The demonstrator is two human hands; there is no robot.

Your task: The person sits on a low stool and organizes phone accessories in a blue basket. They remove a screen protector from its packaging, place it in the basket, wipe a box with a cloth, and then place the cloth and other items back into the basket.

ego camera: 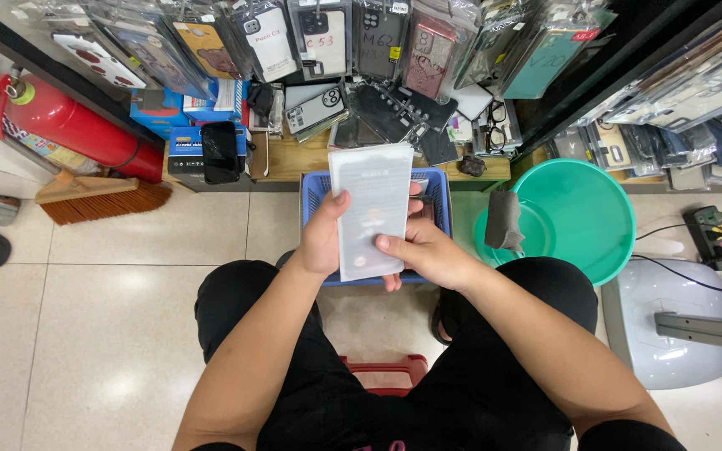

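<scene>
White, flat packet (373, 209) is held upright above a blue basket (317, 189), left hand (322, 240) closed on its left edge, right hand (428, 250) pinching its right edge. Right of them sits a green basin (582, 213); far left, a red extinguisher (73, 124).

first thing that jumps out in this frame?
Both hands hold a flat white packet upright at centre, left hand on its left edge, right hand at its lower right, over a blue basket. A green basin sits to the right; a red extinguisher lies at upper left.
</scene>
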